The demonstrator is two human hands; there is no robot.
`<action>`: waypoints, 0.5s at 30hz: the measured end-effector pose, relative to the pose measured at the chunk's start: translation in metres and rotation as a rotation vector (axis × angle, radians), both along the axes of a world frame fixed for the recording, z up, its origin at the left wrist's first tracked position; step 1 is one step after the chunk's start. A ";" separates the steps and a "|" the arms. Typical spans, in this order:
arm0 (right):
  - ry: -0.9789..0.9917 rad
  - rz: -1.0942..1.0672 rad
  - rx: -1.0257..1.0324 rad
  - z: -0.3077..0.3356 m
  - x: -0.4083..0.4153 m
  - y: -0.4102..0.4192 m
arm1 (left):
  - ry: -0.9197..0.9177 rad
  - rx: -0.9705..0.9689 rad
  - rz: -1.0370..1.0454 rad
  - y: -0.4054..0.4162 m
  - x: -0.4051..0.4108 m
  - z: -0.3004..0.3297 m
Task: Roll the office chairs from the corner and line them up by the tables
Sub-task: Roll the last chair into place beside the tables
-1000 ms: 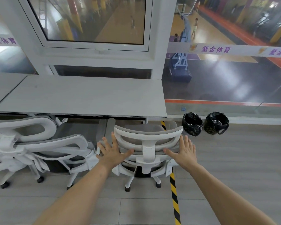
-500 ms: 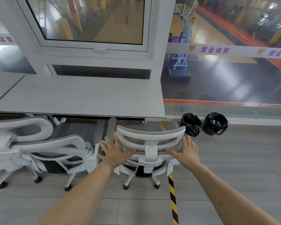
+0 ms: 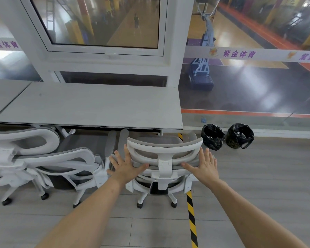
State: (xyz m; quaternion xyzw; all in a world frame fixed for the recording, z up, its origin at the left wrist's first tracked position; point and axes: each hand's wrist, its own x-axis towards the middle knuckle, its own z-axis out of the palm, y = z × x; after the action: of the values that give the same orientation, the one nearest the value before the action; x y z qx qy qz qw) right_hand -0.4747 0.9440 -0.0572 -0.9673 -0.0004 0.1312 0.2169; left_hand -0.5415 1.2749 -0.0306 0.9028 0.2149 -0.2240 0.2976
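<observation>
Both hands lie flat with straight fingers on the back of the chair (image 3: 164, 159) at lower centre: left hand (image 3: 125, 167), right hand (image 3: 205, 166); neither grip is closed. The chair sits at the surface (image 3: 89, 106), beside another chair (image 3: 61, 163). This looks like the final tuck-in; next, a gentle straight push.
</observation>
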 end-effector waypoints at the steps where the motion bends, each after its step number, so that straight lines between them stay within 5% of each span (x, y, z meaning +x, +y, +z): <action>1: 0.000 0.000 -0.007 0.001 0.000 0.001 | 0.003 0.002 0.002 0.001 0.001 0.000; 15: -0.002 -0.056 -0.010 0.006 -0.008 0.013 | -0.049 0.170 -0.032 0.002 -0.003 -0.003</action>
State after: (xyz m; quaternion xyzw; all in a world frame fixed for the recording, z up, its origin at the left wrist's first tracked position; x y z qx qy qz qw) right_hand -0.4827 0.9571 -0.0508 -0.9682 0.0270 0.1242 0.2154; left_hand -0.5450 1.2769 -0.0340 0.9333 0.2115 -0.1874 0.2217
